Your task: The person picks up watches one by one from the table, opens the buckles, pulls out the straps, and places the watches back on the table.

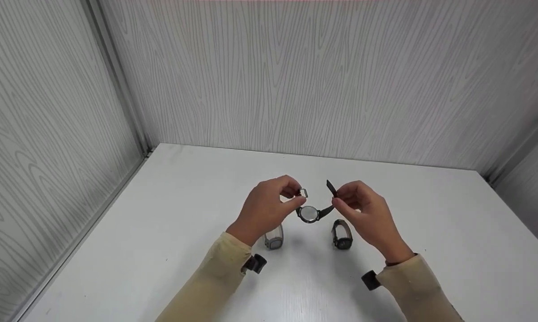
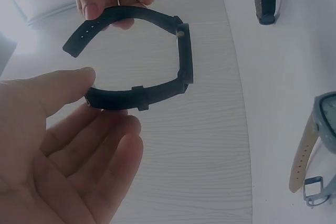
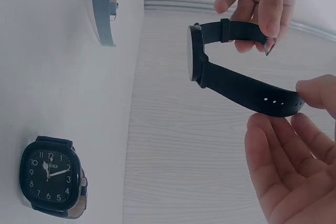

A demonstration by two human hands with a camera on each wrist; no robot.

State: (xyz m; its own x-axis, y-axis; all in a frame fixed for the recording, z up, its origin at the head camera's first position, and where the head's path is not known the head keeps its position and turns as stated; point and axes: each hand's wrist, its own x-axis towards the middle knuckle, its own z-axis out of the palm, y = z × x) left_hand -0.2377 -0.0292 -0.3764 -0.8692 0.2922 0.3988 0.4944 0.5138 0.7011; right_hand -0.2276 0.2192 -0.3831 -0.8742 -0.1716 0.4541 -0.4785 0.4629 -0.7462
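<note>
A wristwatch (image 1: 309, 214) with a round face and black strap hangs between both hands above the table, its strap unfastened and spread apart. My left hand (image 1: 266, 203) pinches the buckle end between thumb and fingers; the metal buckle (image 1: 303, 192) sticks out past the fingertips. On the other side my right hand (image 1: 367, 212) pinches the strap half with the holes (image 3: 274, 100), and its free tip points upward in the head view. In the left wrist view the watch case (image 2: 185, 53) appears edge-on, the strap curving back from it.
Below the hands, a grey watch (image 1: 275, 243) rests on the white table (image 1: 197, 192) at left. To the right lies a black square-faced watch (image 3: 51, 176). Wood-grain panels (image 1: 269, 80) enclose the table at the back and sides. Each sleeve has a small black device (image 1: 370, 280) at the wrist.
</note>
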